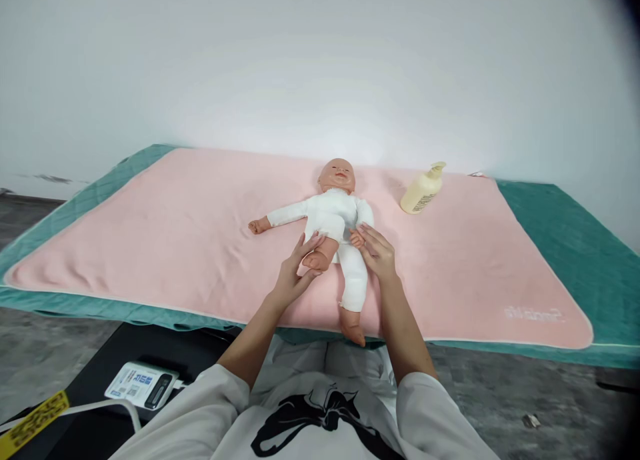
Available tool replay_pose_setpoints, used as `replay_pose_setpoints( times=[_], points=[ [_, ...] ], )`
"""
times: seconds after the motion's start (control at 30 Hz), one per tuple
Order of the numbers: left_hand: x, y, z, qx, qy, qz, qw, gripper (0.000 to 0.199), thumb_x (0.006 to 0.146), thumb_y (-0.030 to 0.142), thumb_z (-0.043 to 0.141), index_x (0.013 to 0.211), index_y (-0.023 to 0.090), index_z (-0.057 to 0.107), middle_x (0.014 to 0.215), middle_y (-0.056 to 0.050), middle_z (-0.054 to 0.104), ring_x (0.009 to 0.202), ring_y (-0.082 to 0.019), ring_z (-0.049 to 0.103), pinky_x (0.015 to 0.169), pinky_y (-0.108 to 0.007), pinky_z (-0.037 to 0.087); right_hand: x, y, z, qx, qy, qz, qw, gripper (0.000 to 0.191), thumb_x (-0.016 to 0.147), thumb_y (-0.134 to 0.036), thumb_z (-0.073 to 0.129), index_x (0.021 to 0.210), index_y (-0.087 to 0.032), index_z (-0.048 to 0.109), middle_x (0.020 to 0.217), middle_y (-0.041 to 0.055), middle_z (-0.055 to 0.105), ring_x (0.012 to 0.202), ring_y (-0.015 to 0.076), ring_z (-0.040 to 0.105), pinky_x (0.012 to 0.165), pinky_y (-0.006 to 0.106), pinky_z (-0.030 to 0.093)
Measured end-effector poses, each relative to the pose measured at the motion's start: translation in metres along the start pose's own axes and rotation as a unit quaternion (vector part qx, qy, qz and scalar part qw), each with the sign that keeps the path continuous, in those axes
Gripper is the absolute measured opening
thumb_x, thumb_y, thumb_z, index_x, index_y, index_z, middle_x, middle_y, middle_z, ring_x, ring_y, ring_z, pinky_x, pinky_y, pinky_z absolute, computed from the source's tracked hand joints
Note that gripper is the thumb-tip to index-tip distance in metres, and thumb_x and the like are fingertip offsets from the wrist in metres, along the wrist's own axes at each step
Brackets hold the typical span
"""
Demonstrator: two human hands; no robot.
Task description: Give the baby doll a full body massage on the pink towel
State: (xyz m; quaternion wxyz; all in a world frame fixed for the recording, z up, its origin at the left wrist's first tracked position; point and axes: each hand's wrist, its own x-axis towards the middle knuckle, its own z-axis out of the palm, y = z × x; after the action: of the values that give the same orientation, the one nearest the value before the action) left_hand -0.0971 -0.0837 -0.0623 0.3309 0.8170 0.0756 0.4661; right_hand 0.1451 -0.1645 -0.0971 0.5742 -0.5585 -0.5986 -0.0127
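A baby doll [356,273] with a white cloth body lies on its back, head toward the wall. One of its legs is raised and bent up over its belly. Around that leg's bare foot, my left hand [293,273] is closed, with the fingers at the ankle and the thumb under the foot. My right hand [380,252] pinches the doll's small hand near its hip. The doll's other leg lies stretched toward me, its foot at the table's front edge. Its other arm is spread out to the left.
Beneath the doll is a pink mat [200,227] on a green padded cover [575,247]. A pale yellow pump bottle [423,190] stands right of the doll's head. Below the front left edge, a white power bank [141,385] with a cable rests on a black surface.
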Motion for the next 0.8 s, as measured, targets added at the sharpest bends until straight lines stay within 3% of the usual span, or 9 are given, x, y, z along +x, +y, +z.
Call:
replay_pose_setpoints(
  times=[0.2,0.47,0.6,0.8],
  points=[
    [-0.008,0.011,-0.003,0.035,-0.017,0.02,0.999,0.058,0.094,0.031,0.057,0.148,0.022,0.036,0.14,-0.013,0.056,0.138,-0.028,0.044,0.119,-0.058,0.027,0.002,-0.005,-0.001,0.001,0.051,0.067,0.996,0.031,0.085,-0.035,0.065,0.114,-0.025,0.07,0.12,0.0042,0.071,0.121,0.0216,0.062,0.11,0.046,0.048],
    [-0.029,0.024,-0.011,0.109,-0.054,0.087,0.989,0.063,0.091,0.031,0.061,0.148,0.022,0.034,0.132,-0.014,0.062,0.137,-0.031,0.044,0.116,-0.062,0.029,0.006,-0.002,-0.005,0.066,0.225,0.176,0.956,0.049,0.083,-0.041,0.065,0.125,-0.016,0.062,0.128,0.0109,0.065,0.121,0.0226,0.061,0.109,0.047,0.045],
    [-0.051,0.031,-0.015,0.126,-0.066,0.099,0.985,0.058,0.093,0.032,0.057,0.146,0.021,0.038,0.128,-0.013,0.065,0.136,-0.031,0.046,0.114,-0.062,0.033,0.012,-0.005,-0.007,0.112,0.293,0.213,0.925,0.055,0.087,-0.044,0.059,0.132,-0.012,0.054,0.132,0.0149,0.062,0.124,0.0229,0.059,0.11,0.047,0.043],
    [-0.096,0.042,-0.01,0.149,-0.03,0.084,0.985,0.049,0.087,0.036,0.067,0.132,0.02,0.053,0.122,-0.015,0.068,0.13,-0.03,0.053,0.108,-0.055,0.044,0.012,0.004,-0.017,0.058,0.342,0.267,0.899,0.051,0.089,-0.046,0.055,0.127,-0.013,0.06,0.133,0.0135,0.061,0.126,0.0224,0.057,0.11,0.043,0.042]
  ],
)
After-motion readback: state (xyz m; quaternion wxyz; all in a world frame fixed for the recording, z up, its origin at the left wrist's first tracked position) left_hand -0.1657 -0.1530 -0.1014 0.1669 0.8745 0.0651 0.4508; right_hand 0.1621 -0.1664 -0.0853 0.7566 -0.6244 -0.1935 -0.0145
